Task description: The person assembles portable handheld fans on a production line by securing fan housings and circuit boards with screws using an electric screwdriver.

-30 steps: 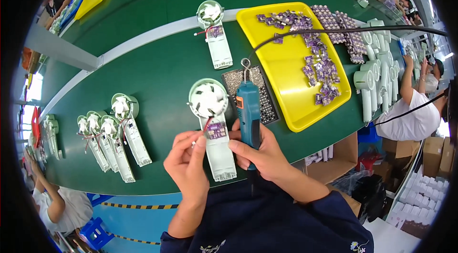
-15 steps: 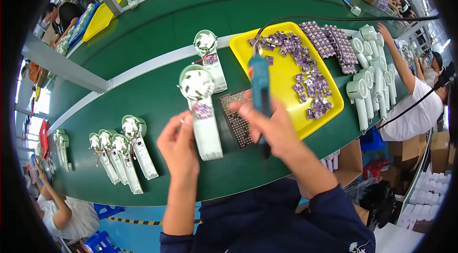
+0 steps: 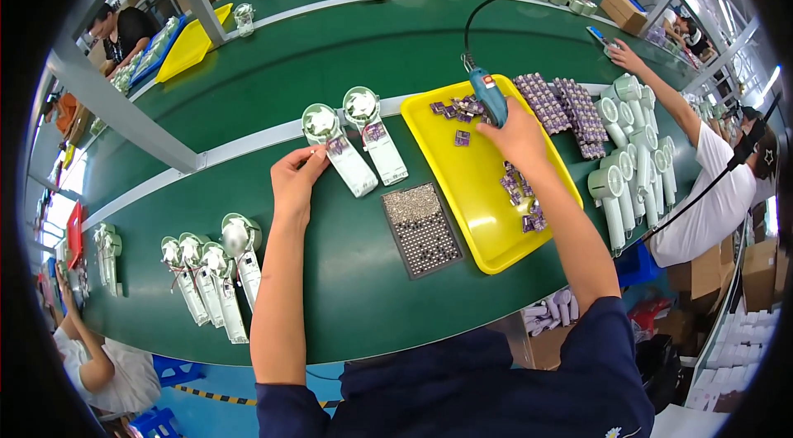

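My left hand [image 3: 296, 182] pinches the edge of an opened pale-green handheld fan [image 3: 351, 167], thumb and fingers closed at its side. That fan lies slantwise, with white blades in its round head and a small purple circuit board at its neck. Just right of it rests a second opened fan [image 3: 387, 149], much alike. In my right hand [image 3: 522, 136] is a teal electric screwdriver [image 3: 487, 95], held over the yellow tray [image 3: 475, 227] with its cord end pointing away from me. Small purple circuit boards [image 3: 462, 138] lie in the tray, partly hidden by my right hand and forearm.
A dark perforated screw plate [image 3: 421, 231] with silver screws lies left of the tray. Several opened fans [image 3: 216, 260] lie at left. Beyond the tray are purple board panels [image 3: 541, 101]; closed fans [image 3: 607, 183] stand right. A co-worker's arm [image 3: 661, 91] reaches in at right.
My left hand has carried the fan away from me and set it beside the other one. My right hand has swung the screwdriver away, up over the tray, uncovering the screw plate.
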A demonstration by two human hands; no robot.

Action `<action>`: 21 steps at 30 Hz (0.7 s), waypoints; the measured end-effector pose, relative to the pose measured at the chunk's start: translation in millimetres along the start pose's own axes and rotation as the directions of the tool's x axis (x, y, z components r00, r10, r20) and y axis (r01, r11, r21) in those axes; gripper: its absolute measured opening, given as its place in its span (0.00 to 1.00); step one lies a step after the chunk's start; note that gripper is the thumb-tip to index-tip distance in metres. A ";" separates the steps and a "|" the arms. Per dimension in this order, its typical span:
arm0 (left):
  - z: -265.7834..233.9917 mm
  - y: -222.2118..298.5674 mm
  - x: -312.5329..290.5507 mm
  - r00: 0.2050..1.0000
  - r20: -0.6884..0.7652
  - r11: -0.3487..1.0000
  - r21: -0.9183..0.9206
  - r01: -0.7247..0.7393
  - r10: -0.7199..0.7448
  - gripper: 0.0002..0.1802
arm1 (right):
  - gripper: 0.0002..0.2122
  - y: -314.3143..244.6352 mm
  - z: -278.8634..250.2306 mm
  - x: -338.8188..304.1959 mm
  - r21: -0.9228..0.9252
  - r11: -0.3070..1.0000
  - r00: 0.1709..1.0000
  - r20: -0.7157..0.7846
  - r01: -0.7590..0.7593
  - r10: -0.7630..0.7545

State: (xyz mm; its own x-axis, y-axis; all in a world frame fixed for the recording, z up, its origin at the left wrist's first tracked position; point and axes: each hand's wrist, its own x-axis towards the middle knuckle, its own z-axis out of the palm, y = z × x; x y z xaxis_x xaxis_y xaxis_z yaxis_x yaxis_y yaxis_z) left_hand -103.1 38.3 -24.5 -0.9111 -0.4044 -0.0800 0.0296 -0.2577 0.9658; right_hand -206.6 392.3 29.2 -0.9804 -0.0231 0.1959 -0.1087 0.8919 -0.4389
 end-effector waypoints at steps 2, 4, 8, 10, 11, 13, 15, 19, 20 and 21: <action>-3.4 -0.4 0.4 0.999 0.039 0.996 0.092 0.019 -0.023 0.10 | 0.24 -2.9 -0.8 -2.2 -0.046 0.999 1.000 -0.005 -0.014 0.014; -2.6 4.2 -0.4 0.999 0.033 0.994 0.112 0.008 -0.011 0.10 | 0.24 -7.5 0.6 -1.2 -0.088 0.996 1.000 -0.004 -0.027 0.027; 4.8 3.7 -7.1 0.998 0.026 0.969 0.242 -0.057 0.052 0.09 | 0.25 -8.1 0.7 0.3 -0.170 0.984 0.998 -0.037 -0.048 0.042; 13.0 8.4 -24.0 0.977 -0.073 0.897 0.414 -0.154 0.201 0.13 | 0.25 -9.5 2.6 -2.9 -0.171 0.985 0.997 -0.078 -0.020 0.007; 22.7 13.6 -39.5 0.945 -0.126 0.831 0.521 -0.195 0.301 0.14 | 0.25 -8.7 4.1 -4.4 -0.172 0.985 0.997 -0.072 -0.018 0.005; 24.1 18.9 -72.6 0.890 -0.134 0.801 0.510 -0.315 0.435 0.16 | 0.25 -14.8 12.3 -5.2 -0.223 0.974 0.995 -0.082 0.044 -0.063; 26.9 29.6 -105.2 0.825 -0.066 0.691 0.587 -0.423 0.561 0.14 | 0.23 -12.0 16.5 -3.6 -0.286 0.958 0.998 -0.052 0.021 -0.038; -2.6 56.2 -163.3 0.788 0.036 0.555 0.690 -0.464 0.614 0.15 | 0.22 1.6 8.3 -1.8 -0.173 0.976 0.986 -0.075 0.132 -0.147; -17.2 60.0 -172.2 0.771 0.004 0.473 0.788 -0.394 0.637 0.17 | 0.23 15.5 13.1 2.8 -0.108 0.982 0.984 -0.066 0.155 -0.163; -32.0 64.4 -178.9 0.751 -0.019 0.395 0.859 -0.325 0.659 0.18 | 0.23 17.7 11.4 1.9 -0.063 0.983 0.981 -0.076 0.172 -0.177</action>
State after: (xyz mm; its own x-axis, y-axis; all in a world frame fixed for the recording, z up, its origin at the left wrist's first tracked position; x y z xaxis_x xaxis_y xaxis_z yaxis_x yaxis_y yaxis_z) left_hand 75.0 66.0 44.1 -0.6573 -0.4907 0.5721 -0.0459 0.7837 0.6194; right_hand -212.2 402.9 11.8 -0.9303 -0.1460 0.3366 -0.2654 0.9012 -0.3426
